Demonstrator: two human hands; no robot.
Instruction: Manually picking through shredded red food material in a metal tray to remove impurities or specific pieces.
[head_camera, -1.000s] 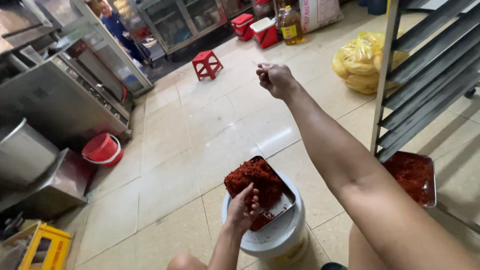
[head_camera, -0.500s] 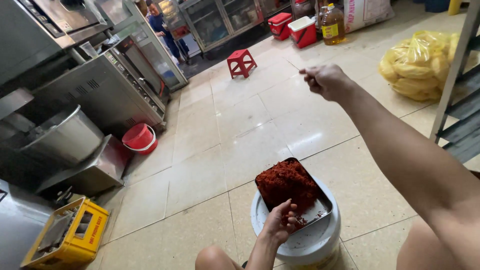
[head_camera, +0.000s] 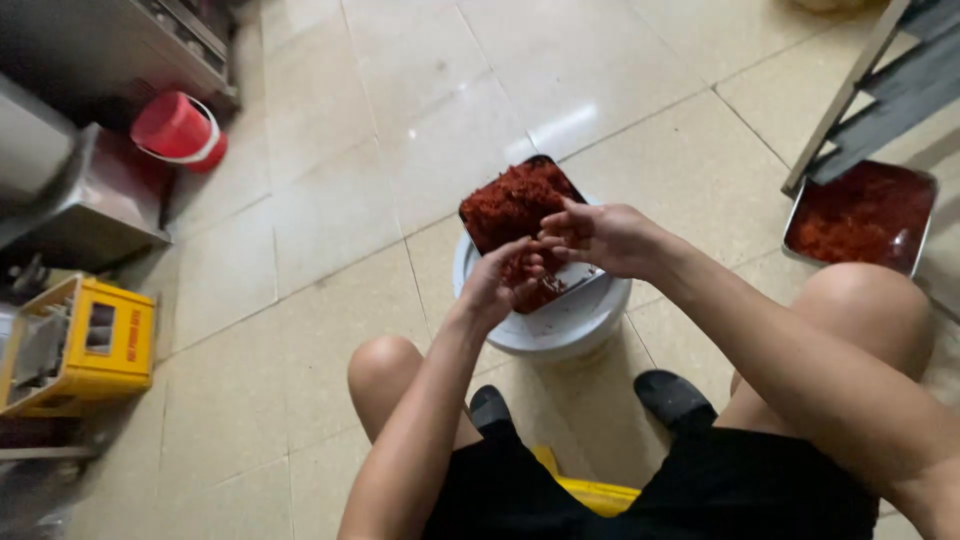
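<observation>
Head view: the right hand (head_camera: 605, 238), raised far over the floor a second ago, now meets the left hand (head_camera: 505, 280) over the red shredded heap (head_camera: 512, 205) in a metal tray (head_camera: 585, 275) atop a white bucket (head_camera: 560, 325). Both grips loosely curl, pinching shreds, so the picking is two-handed again; a second tray (head_camera: 862, 215) lies right

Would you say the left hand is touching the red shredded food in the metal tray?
Touching: the head view shows the left hand's fingers resting on the red shredded food.
</observation>
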